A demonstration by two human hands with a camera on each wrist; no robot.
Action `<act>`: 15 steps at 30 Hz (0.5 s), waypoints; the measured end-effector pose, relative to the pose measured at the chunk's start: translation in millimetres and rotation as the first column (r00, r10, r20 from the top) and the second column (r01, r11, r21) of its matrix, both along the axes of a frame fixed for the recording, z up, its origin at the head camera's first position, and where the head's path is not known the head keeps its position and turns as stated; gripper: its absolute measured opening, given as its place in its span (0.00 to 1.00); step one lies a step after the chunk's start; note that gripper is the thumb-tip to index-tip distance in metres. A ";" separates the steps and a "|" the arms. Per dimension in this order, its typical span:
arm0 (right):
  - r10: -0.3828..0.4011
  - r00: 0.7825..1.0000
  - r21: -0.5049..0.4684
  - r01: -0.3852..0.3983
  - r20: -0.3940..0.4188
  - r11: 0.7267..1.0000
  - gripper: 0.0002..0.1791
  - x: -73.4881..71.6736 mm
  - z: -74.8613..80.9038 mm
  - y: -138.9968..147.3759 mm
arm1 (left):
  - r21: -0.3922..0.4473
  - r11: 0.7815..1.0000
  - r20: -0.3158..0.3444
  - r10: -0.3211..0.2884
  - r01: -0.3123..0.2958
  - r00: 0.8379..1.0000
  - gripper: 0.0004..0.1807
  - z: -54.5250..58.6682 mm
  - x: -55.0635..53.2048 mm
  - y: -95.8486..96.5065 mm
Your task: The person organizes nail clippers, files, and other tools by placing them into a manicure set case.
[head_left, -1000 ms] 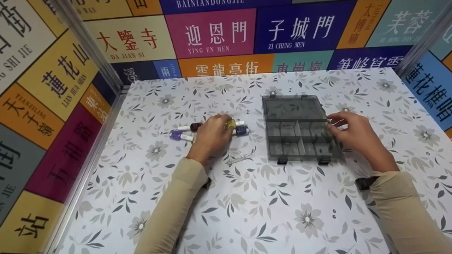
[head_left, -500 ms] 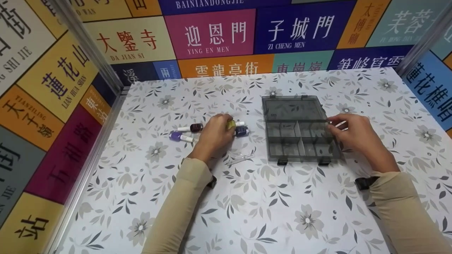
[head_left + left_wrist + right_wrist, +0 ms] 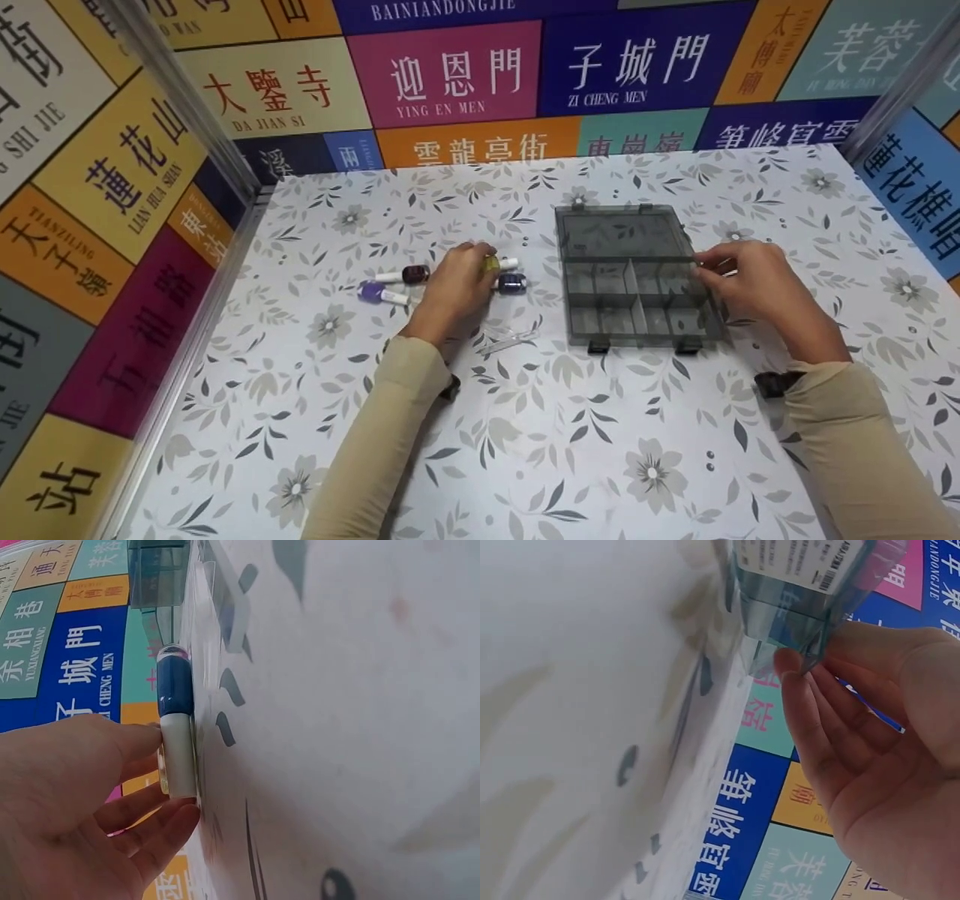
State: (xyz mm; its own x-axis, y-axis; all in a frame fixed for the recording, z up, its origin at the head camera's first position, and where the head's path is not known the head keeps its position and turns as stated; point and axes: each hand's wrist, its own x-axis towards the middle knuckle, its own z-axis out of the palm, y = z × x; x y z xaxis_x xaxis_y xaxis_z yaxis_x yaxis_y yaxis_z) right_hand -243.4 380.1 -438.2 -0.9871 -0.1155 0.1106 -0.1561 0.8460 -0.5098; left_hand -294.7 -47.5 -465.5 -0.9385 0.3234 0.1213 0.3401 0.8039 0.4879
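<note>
Across the white desk [image 3: 600, 457] with its grey leaf-and-flower print, my left grip [image 3: 456, 281] is closed round a small yellow bottle [image 3: 490, 263], my fingertips over it and a white cap showing just past it; whether it has left the surface, I can't tell. Right beside it lies a glossy dark-blue bottle with a white cap [image 3: 175, 690], body pointing toward the box.

Beyond my knuckles on the other side, a dark-red bottle with a white cap [image 3: 415, 274] and a purple bottle with a white cap [image 3: 370, 292] lie on their sides. Two thin clear plastic strips [image 3: 510, 342] rest just in front of my left grip.

Over to my right, the smoky see-through plastic box with divided compartments [image 3: 626, 232] lies flat, and my right grip [image 3: 754, 277] pinches its side edge between thumb and fingertip. Up close, a white printed label [image 3: 802, 559] shows on the box.

Compared with a second ago, it's small stuff: my left forearm has swung slightly toward the box, so more of the black wrist strap [image 3: 450, 387] shows, and more of the purple bottle's cap is uncovered. My right thumb and fingers look a touch closer together. The box, the strips and the yellow bottle sit practically where they were.
</note>
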 end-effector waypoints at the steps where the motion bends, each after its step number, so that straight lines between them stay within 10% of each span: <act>1: 0.002 1.000 0.004 -0.002 0.010 1.000 0.15 -0.3 1.0 0.0 | -0.003 1.000 -0.001 0.000 0.000 1.000 0.21 -0.3 -0.1 0.3; 15: 0.019 0.999 0.021 -0.020 0.038 1.000 0.15 -3.0 7.5 -0.6 | 0.026 1.000 -0.004 -0.016 0.016 1.000 0.16 -2.5 -0.8 2.6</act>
State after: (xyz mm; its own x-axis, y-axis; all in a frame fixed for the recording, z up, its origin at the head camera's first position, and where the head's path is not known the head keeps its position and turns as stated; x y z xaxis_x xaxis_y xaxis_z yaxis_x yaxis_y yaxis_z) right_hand -246.4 379.5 -430.7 -0.9881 -0.1366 0.0710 -0.1537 0.8536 -0.4977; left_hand -295.5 -44.9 -468.0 -0.9327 0.3349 0.1338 0.3548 0.7855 0.5071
